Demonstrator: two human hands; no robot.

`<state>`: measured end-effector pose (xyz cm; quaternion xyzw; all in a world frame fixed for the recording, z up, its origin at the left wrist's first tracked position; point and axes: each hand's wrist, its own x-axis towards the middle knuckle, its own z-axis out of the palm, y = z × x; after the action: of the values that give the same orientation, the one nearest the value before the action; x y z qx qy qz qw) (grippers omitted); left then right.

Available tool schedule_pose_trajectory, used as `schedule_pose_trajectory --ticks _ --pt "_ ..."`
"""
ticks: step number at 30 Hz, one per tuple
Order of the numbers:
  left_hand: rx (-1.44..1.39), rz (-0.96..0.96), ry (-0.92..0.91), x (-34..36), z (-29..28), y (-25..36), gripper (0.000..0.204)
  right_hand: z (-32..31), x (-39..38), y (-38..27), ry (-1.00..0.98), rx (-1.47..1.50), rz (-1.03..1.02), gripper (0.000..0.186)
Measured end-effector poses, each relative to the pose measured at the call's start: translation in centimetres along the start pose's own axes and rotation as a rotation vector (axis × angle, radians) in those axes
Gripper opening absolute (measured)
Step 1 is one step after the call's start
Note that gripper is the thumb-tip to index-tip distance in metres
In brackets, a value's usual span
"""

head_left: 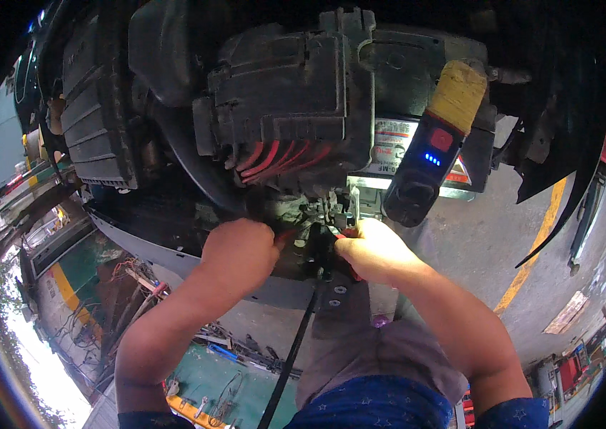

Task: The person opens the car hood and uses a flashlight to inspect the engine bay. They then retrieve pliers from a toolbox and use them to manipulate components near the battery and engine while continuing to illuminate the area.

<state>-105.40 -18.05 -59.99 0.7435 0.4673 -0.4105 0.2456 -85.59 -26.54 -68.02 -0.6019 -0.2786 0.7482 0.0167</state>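
Both my hands reach into the front of an engine bay, below a black fuse-box-like housing with red cables. My left hand is closed, its fingertips hidden in the shadow beside a lit cluster of metal and plastic parts. What it holds I cannot make out. On the other side of that cluster, my right hand grips a red-handled tool. The tool's tip points left toward the parts, and its exact kind is mostly covered by my fingers.
A lit work lamp with a yellow-wrapped end rests against the labelled battery. From the front panel a thin black rod slopes down toward me. Tools and cables lie on a green floor area at lower left.
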Motion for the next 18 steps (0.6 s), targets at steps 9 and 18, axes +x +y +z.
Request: schedule_pose_trajectory --ticks 9,18 --pt "-0.052 0.068 0.037 -0.2 -0.6 -0.2 0.039 0.3 -0.6 -1.2 -0.025 0.066 0.053 0.023" --pt "-0.091 0.054 -0.007 0.1 -0.4 -0.2 0.035 0.6 -0.6 -1.7 -0.039 0.116 0.052 0.020"
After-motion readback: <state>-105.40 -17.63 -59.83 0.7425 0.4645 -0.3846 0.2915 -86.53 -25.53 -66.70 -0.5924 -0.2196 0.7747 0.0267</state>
